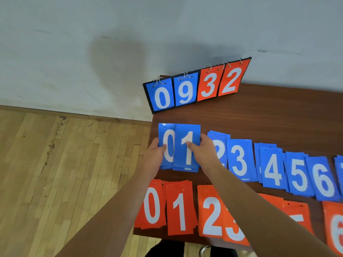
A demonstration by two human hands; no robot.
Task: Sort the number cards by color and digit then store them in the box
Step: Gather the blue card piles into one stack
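Our right hand (204,151) and its forearm hide much of the blue 2 cards (220,145) and the red 3 cards (234,232). They also cover most of the red 5 cards (297,216). The red 6 cards (334,229) are cut off at the right edge.

That hand grips the blue 1 cards (187,151) by their right edge, thumb curled onto the face. Our left hand (154,156) holds the blue 0 cards (168,143) at their left edge, thumb on the digit.

The 1 pile overlaps the right part of the 0 pile at the left end of the far row on the counter (278,117). We cannot tell whether they are lifted. The blue 3 cards (240,160) lie further right. The red 0 cards (152,206) and red 1 cards (181,210) lie in the near row. A flip scoreboard (196,86) reading 0 9 3 2 stands at the far edge.
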